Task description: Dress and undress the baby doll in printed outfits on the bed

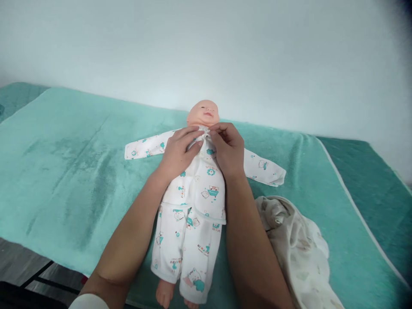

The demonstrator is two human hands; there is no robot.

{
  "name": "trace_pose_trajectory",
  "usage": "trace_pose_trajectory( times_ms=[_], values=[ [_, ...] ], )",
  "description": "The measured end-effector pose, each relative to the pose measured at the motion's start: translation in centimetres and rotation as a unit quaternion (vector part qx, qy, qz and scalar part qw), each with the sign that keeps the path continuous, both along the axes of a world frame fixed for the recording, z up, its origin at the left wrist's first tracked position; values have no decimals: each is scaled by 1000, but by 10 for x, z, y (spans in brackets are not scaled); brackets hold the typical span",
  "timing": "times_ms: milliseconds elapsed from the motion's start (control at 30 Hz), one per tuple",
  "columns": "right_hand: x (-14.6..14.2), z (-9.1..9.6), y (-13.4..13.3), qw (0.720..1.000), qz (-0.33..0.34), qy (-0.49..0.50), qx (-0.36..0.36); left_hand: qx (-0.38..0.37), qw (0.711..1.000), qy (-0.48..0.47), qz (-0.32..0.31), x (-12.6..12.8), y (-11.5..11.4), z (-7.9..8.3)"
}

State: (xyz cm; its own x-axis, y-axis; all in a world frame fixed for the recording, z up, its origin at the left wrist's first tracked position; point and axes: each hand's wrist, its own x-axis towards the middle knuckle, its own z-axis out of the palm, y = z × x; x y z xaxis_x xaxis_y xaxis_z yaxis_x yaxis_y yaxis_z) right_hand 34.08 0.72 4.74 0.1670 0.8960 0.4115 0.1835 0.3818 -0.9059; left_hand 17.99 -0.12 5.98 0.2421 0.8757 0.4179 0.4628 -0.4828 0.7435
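Observation:
A baby doll (203, 112) lies on its back on a teal towel (74, 171), dressed in a white printed top (206, 184) and matching trousers (185, 253). Both of my hands meet at the top's collar, just under the doll's chin. My left hand (178, 151) pinches the left edge of the collar opening with its fingers curled. My right hand (228, 148) pinches the right edge, fingertips pressed together on the fabric. The doll's sleeves spread out to both sides, and one bare foot (165, 292) shows at the bottom.
A crumpled cream garment (296, 249) lies on the towel to the right of the doll. A darker teal towel (373, 189) covers the far right. A white wall stands behind. The table's front edge and dark floor show at lower left.

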Motion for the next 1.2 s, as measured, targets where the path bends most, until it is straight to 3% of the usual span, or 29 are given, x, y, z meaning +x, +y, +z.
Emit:
trace_pose_trajectory(
  times_ms=[267,500,667,900,1000,1200],
  values=[
    [0,3,-2,998,-11,-58,36,-5,1000,-14,-4,0,-1,2],
    [-2,1,-2,998,-17,-55,23,-40,997,-62,-12,-1,-2,3],
    [1,7,-7,979,-54,-174,96,-87,990,-93,-59,-12,-3,5],
    [14,16,-25,947,54,-290,123,-68,991,-33,-110,-18,-12,15],
    [10,12,-37,952,54,-286,95,-56,994,-16,-97,-14,-19,15],
    [-5,-11,-63,979,-21,-197,38,-33,998,-17,-46,-7,-24,10]
  ],
)
